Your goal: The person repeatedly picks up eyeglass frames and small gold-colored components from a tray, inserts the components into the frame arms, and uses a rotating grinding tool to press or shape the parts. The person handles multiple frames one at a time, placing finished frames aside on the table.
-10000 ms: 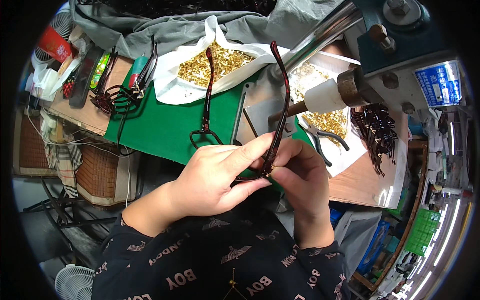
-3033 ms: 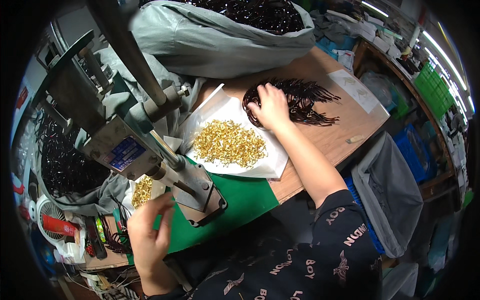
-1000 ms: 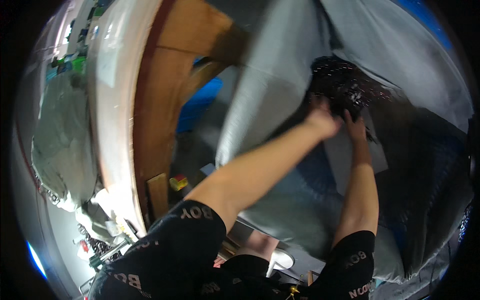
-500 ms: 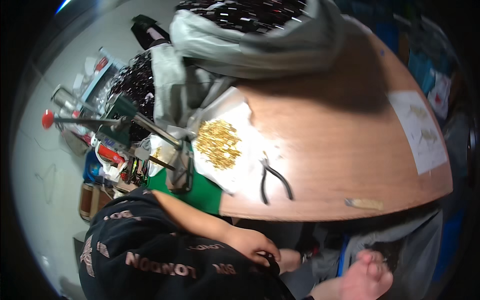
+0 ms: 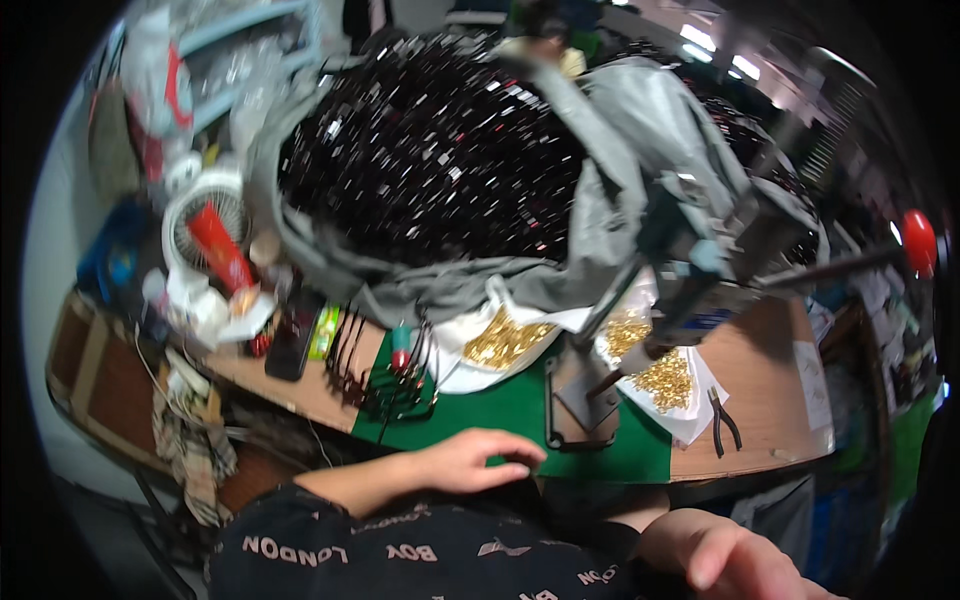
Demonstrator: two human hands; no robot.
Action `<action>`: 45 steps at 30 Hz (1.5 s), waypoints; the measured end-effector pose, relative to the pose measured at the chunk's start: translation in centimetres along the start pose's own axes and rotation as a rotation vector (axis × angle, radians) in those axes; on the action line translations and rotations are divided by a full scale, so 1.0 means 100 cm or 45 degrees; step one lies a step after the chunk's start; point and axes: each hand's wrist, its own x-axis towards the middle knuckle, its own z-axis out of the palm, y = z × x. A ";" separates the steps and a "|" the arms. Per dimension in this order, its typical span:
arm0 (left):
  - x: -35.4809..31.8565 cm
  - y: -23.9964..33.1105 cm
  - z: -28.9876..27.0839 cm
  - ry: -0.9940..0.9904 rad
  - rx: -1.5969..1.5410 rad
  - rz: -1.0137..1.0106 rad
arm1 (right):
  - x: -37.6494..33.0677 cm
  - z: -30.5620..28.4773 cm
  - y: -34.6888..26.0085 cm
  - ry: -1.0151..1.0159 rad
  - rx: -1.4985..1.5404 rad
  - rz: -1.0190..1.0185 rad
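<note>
My left hand (image 5: 478, 460) is open, thumb apart from the fingers, near the table's front edge beside the metal base (image 5: 580, 405) of a hand press. At the lower right, my right hand (image 5: 725, 555) is raised in front of my body, slightly blurred, its fingers loosely apart with no object visible in it. The press's lever ends in a red ball knob (image 5: 918, 243). Small gold metal pieces (image 5: 505, 340) lie on white sheeting left of the press, and more gold pieces (image 5: 662, 380) lie on its right. Black-handled pliers (image 5: 723, 425) rest farther right.
A big grey sack (image 5: 420, 285) of shiny black pieces (image 5: 430, 160) fills the far side. A green mat (image 5: 500, 430) covers the table's middle. Black looped strips (image 5: 400, 390), a phone (image 5: 288, 345), a white fan (image 5: 205, 215) and a red tube (image 5: 220, 248) stand left.
The view has swung left, so the press and pliers now appear farther right. My left hand has moved up from my lap to the table edge. My right hand has loosened from a curled shape.
</note>
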 end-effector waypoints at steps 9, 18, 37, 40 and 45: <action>-0.069 0.009 -0.077 0.181 0.628 0.090 | -0.040 -0.025 0.049 -0.482 -0.734 1.581; -0.105 0.006 -0.096 0.695 1.392 -0.659 | -0.139 -0.049 0.063 0.043 -0.462 1.893; 0.060 0.002 -0.145 0.701 1.494 -0.591 | -0.193 -0.129 0.031 -0.273 -0.436 1.804; 0.083 -0.042 -0.197 1.038 1.935 -0.747 | -0.187 -0.123 0.025 -0.208 -0.454 1.790; 0.115 -0.060 -0.212 1.221 2.094 -0.480 | -0.183 -0.123 0.011 -0.164 -0.594 1.776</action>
